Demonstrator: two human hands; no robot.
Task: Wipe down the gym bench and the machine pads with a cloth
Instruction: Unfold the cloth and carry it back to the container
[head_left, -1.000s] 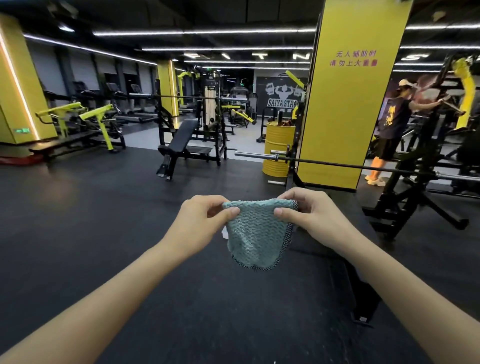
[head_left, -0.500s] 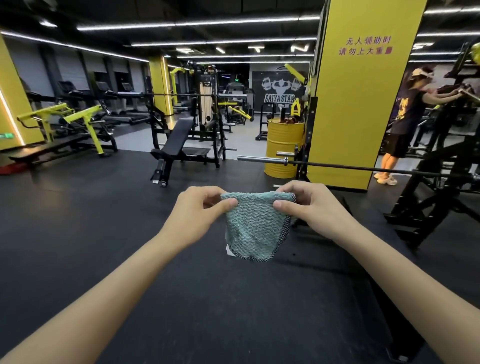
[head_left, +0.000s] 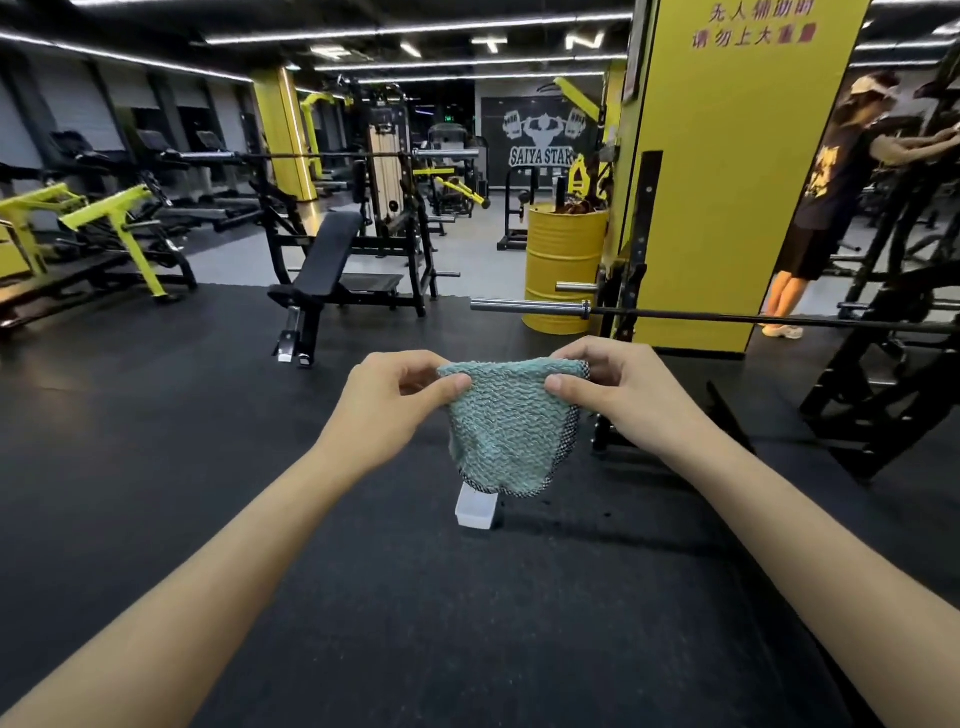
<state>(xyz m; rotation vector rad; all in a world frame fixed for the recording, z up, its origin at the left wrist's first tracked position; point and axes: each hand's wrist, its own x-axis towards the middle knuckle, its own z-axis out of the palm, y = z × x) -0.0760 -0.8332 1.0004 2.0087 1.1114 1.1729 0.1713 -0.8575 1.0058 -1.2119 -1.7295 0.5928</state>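
The gym bench (head_left: 327, 254) stands far left of centre and appears slightly nearer than a second ago; wiping has not begun. The cloth (head_left: 506, 421) still hangs near centre, its top corners pinched by the left hand (head_left: 387, 410) and right hand (head_left: 623, 400). A white box (head_left: 475, 512) now shows on the floor beneath.

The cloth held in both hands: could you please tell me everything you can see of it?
The cloth is teal-green, with a wavy knitted-looking texture and dark speckled edging along its right side and rounded bottom. It hangs limp in the air, pinched at its top corners by the left hand and the right hand, thumbs in front; nothing else touches it.
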